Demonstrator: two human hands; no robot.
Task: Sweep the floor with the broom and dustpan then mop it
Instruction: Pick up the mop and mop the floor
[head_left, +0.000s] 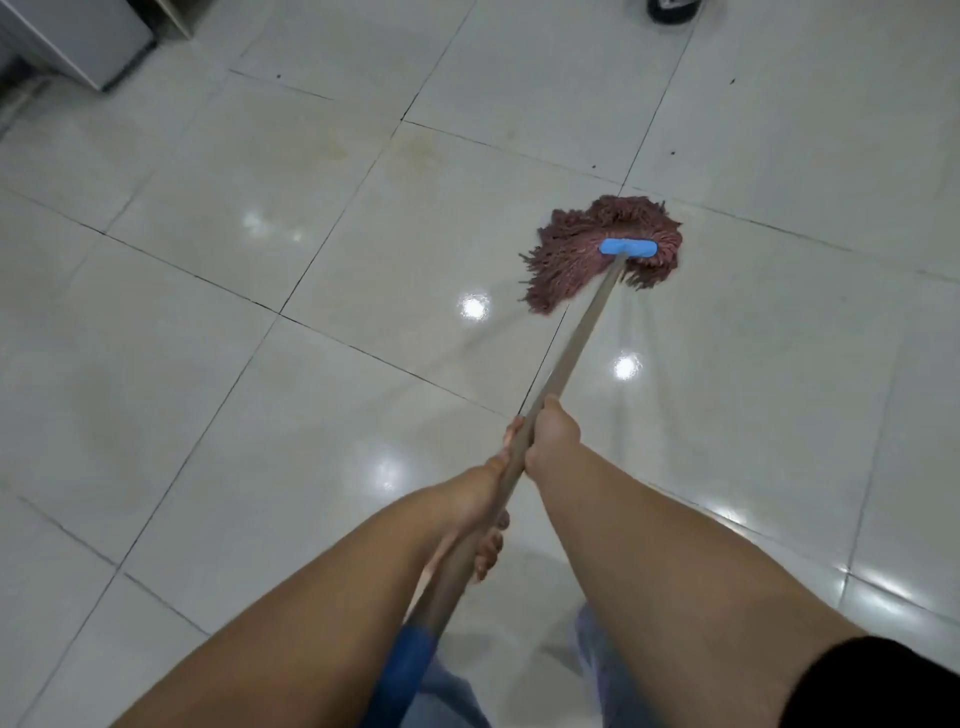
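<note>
Mopping step is in hand. No broom or dustpan in view, so I'd judge the sweep is done with, but can't confirm that from here.

Mop head (605, 252): reddish-brown string type with a blue clamp (628, 247), flat on the tiled floor (208, 312), right of centre, mid-distance. Strands fan out to the left and near side of the clamp. Handle (576, 338) runs from the clamp back toward the near edge, with a blue sleeve (405, 670) at the near end.

Grips:
- Right hand (553, 434): clenched round the handle, further down the shaft, thumb lying along it.
- Left hand (485, 512): wrapped round the handle just behind the right, fingers curled under the shaft.
- The two hands sit close together, both arms stretched well forward.

Floor reads wet and glossy around the mop, with faint streaks fanning toward the near side. Yellowish stain patch (421, 150) sits on the far tiles to the left of the mop, and small dark specks (672, 154) lie beyond the mop head. Those areas look untouched.

Next move, as I read it: draw the head back or sweep it sideways, keeping the strands flat, then work left and far to cover the stain. A white cabinet (67, 41) at far left and a dark object (672, 10) at the far edge limit the reach there.

Foot in a light shoe (592, 654) near the bottom edge; mind stepping on wet tile.
</note>
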